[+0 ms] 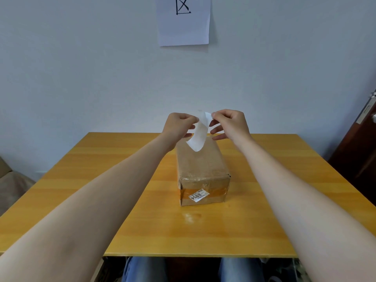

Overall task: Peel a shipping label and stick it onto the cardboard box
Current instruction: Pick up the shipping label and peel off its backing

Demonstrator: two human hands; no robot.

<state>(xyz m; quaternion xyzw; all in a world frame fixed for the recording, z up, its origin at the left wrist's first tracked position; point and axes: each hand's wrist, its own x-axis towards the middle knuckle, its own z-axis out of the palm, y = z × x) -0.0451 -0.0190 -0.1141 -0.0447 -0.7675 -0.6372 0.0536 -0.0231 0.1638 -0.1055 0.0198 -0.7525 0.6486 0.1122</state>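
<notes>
A brown cardboard box (pixel 202 167) wrapped in clear tape stands lengthwise in the middle of the table, with a small printed sticker (pixel 199 196) on its near end face. Above the box's far end, both hands hold a white shipping label (pixel 199 137) in the air; it curls downward, its lower tip hanging over the box top. My left hand (pixel 179 126) pinches the label's upper left edge. My right hand (pixel 230 124) pinches the upper right corner with thumb and forefinger, its other fingers spread.
The yellow wooden table (pixel 101 200) stands against a pale wall. A white paper sheet (pixel 184 25) hangs on the wall above. A dark door (pixel 360 147) with a handle is at the right. My knees in jeans (pixel 146 269) show under the table's near edge.
</notes>
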